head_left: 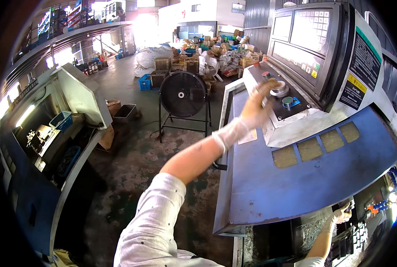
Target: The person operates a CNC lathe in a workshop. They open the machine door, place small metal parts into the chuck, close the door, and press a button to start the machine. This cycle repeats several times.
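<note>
My gloved left hand (258,107) reaches up over the control panel (296,113) of a machine at the right, near a round silver dial (278,89) and a green button (288,101). Its fingers are blurred by motion. Above the panel is a screen with a keypad (311,26). My gloved right hand (340,215) is low at the right, inside the machine below the blue sliding door (305,187), its fingers closed round a small object that is too small to name. Beside it are metal fittings (358,238) and blue-and-orange coolant nozzles (378,207).
A black floor fan (185,95) stands ahead. Behind it are piled crates, sacks and boxes (191,64). A second machine with an open front (80,98) stands at the left, with a dark bin (122,113) beside it. A metal walkway (87,29) runs along the upper left.
</note>
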`<state>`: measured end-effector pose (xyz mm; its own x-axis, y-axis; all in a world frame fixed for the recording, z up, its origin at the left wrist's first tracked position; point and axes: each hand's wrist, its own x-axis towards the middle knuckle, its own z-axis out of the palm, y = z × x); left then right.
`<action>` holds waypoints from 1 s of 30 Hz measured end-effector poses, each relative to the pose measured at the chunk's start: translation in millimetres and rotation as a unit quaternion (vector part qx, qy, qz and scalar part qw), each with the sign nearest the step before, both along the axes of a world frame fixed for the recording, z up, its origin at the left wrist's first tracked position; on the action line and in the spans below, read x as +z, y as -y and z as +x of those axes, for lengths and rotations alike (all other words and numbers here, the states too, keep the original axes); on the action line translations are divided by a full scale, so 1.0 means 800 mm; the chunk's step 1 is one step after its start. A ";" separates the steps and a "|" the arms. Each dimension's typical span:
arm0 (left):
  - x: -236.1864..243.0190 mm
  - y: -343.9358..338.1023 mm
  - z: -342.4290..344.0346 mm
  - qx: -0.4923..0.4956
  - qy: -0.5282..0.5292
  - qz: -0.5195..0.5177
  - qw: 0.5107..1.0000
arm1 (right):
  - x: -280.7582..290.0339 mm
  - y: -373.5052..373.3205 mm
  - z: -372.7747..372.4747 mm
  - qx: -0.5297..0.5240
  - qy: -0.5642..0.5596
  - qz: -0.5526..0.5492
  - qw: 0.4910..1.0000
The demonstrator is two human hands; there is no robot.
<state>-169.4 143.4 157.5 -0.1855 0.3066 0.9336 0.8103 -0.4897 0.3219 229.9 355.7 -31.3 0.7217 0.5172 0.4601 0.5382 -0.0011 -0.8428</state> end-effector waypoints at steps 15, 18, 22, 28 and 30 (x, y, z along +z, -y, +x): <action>-0.041 0.091 0.043 0.144 0.094 -0.132 0.976 | -0.056 0.254 -0.067 0.769 0.002 -0.255 0.586; -0.125 0.220 0.055 0.250 -0.004 -0.172 0.953 | -0.056 0.360 -0.054 0.845 0.153 -0.338 0.384; -0.319 0.511 0.064 0.503 0.103 -0.410 0.753 | -0.065 0.463 -0.096 0.891 0.246 -0.322 0.205; -0.393 0.841 0.020 0.743 0.124 -0.399 0.523 | -0.087 0.599 -0.285 0.935 0.180 -0.306 0.004; -0.371 0.957 0.035 0.806 0.081 -0.369 0.456 | -0.075 0.661 -0.359 0.927 0.250 -0.268 -0.082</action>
